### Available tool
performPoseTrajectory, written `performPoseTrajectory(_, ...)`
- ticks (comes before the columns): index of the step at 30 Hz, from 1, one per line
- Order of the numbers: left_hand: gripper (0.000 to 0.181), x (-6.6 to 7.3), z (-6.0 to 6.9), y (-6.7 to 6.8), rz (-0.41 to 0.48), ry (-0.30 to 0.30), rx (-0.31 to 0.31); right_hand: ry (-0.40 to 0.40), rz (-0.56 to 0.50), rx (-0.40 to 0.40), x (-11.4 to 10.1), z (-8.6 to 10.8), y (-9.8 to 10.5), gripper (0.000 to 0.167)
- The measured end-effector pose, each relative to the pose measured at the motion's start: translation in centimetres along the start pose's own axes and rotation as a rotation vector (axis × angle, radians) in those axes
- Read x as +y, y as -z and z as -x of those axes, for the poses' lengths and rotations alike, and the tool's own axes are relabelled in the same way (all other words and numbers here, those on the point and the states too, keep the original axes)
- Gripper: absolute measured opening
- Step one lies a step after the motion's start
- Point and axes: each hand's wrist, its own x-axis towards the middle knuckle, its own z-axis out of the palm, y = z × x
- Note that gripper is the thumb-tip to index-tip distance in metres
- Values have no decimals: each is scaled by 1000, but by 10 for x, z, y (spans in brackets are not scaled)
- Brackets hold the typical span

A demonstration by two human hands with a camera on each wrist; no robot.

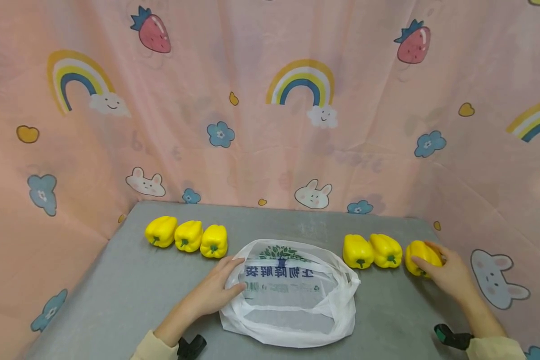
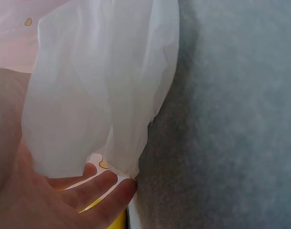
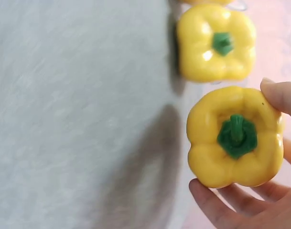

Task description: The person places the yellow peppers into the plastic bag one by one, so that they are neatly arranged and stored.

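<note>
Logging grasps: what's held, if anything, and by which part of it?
Right hand holds the rightmost pepper by its sides, stem uncovered. Left hand touches the bag at its rim; no grip shows.

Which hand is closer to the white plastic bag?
The left. The left hand touches the left edge of the white plastic bag; the right hand is well off to the bag's right, holding the rightmost yellow pepper.

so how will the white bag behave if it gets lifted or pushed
The white bag is probably floppy, since its sides hang in soft creases. It looks light: the film is thin enough that print shows through reversed. Pushed, its loose rim would likely crumple inward.
</note>
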Motion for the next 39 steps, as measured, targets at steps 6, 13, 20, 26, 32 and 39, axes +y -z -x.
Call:
performPoseTrajectory(6,63,1,1,2,8,13,1,36,21,42,-22,3,9,80)
performPoseTrajectory(13,63,2,0,1,-13,28,4,101,25,91,-52,10,14,76)
performPoseTrajectory(20,63,3,-1,1,-9,23,7,174,-14,132,-82,15,12,71)
performPoseTrajectory(26,63,2,-1,1,-13,8,7,186,-24,138,-103,19,3,72)
performPoseTrajectory(32,63,1,-1,1,-14,6,10,185,-43,108,-120,22,-6,72)
performPoseTrajectory(39,63,0,0,0,-11,15,16,197,-66,74,-138,21,-16,73)
